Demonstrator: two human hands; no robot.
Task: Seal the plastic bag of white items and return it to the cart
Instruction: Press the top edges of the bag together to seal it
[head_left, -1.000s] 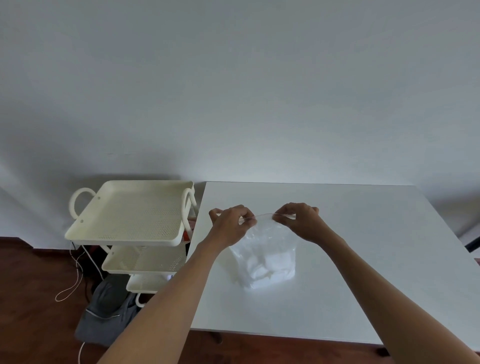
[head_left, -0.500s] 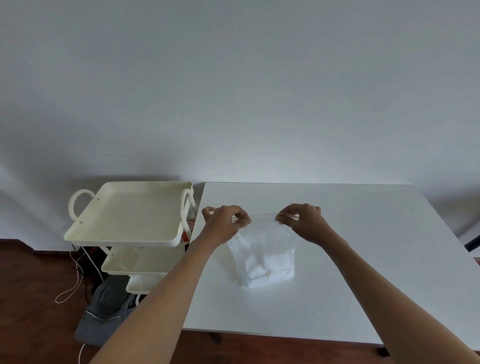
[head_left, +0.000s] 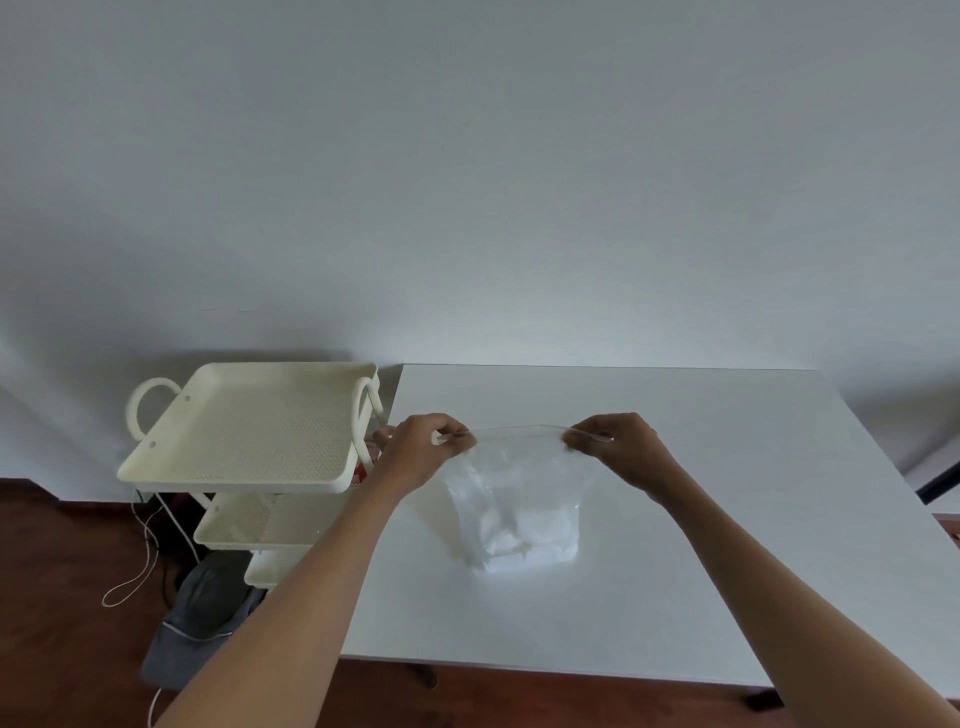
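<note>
A clear plastic bag (head_left: 519, 499) with white items in its bottom stands upright on the white table (head_left: 727, 519). My left hand (head_left: 421, 452) pinches the left end of the bag's top strip. My right hand (head_left: 618, 452) pinches the right end. The strip is stretched taut and straight between them. The cream three-tier cart (head_left: 249, 431) stands just left of the table, its top tray bare.
A grey bag (head_left: 202, 623) lies on the wooden floor below the cart, with white cords (head_left: 150, 545) beside it. The cart's handle (head_left: 363, 410) is close to my left hand. A dark object (head_left: 940, 483) shows at the right edge.
My hands have moved apart, the left one toward the cart, pulling the bag's top from a slack open mouth into a straight taut line.
</note>
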